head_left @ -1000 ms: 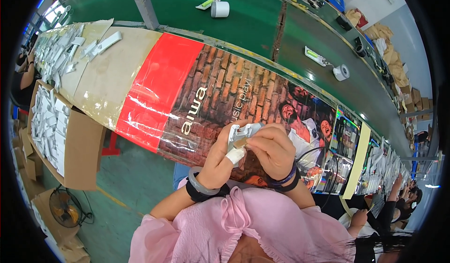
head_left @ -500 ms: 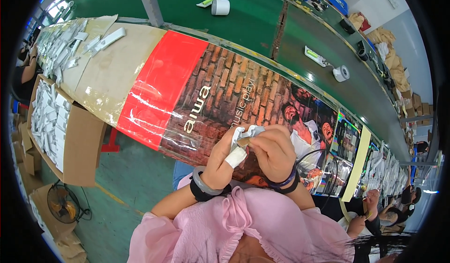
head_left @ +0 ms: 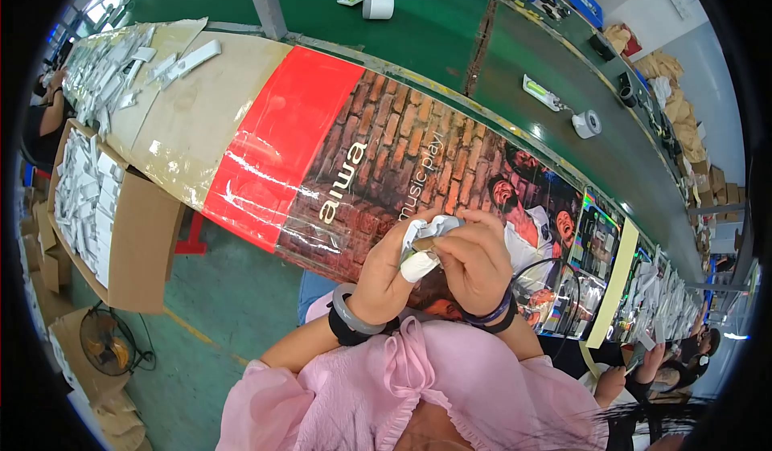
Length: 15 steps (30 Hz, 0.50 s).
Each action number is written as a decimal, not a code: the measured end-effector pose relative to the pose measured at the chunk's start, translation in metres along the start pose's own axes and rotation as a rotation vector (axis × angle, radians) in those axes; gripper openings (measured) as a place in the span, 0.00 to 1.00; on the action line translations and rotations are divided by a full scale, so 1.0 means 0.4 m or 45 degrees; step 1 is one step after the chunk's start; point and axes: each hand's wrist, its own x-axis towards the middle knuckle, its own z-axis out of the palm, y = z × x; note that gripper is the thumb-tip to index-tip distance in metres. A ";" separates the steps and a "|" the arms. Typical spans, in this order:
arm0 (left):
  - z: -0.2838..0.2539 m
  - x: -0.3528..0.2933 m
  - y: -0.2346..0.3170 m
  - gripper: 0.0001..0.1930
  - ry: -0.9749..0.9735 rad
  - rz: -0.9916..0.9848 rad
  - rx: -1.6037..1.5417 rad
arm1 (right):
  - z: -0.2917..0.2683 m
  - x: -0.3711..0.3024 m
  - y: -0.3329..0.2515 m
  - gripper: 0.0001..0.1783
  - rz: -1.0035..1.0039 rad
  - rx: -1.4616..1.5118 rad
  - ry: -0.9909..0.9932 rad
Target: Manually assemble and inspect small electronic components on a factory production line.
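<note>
My left hand [head_left: 379,280] and my right hand [head_left: 476,268] meet in front of my chest, above the table's near edge. Between them is a small white part [head_left: 434,227], its kind too small to tell. The left fingers are closed around its left side, and a white wrap [head_left: 420,266] covers the left thumb. The right thumb and forefinger pinch at a small brownish piece [head_left: 424,244] against the white part; the fingers hide where the two join.
A cardboard box [head_left: 145,246] full of white pieces stands at the left. More white parts [head_left: 104,73] are heaped on the table's far left. Beyond the table, a green conveyor [head_left: 434,29] carries white cylinders [head_left: 378,6]. A fan [head_left: 108,340] stands on the floor; a co-worker's hand [head_left: 650,362] is at right.
Both hands keep their hold on the white part; my right hand has shifted slightly right. At right, the co-worker's hand has moved and now has a light piece by it.
</note>
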 end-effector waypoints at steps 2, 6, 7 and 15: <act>0.002 -0.002 0.003 0.22 0.015 0.000 -0.019 | 0.001 -0.004 -0.003 0.10 0.004 -0.011 -0.006; 0.007 -0.006 0.005 0.20 0.093 0.033 0.014 | 0.012 -0.014 -0.005 0.10 0.007 -0.021 0.016; 0.006 -0.008 0.004 0.20 0.098 0.030 0.013 | 0.015 -0.016 -0.006 0.10 0.009 -0.017 0.011; -0.019 0.007 -0.031 0.21 0.024 -0.050 -0.143 | 0.015 -0.005 0.010 0.10 0.020 -0.036 -0.134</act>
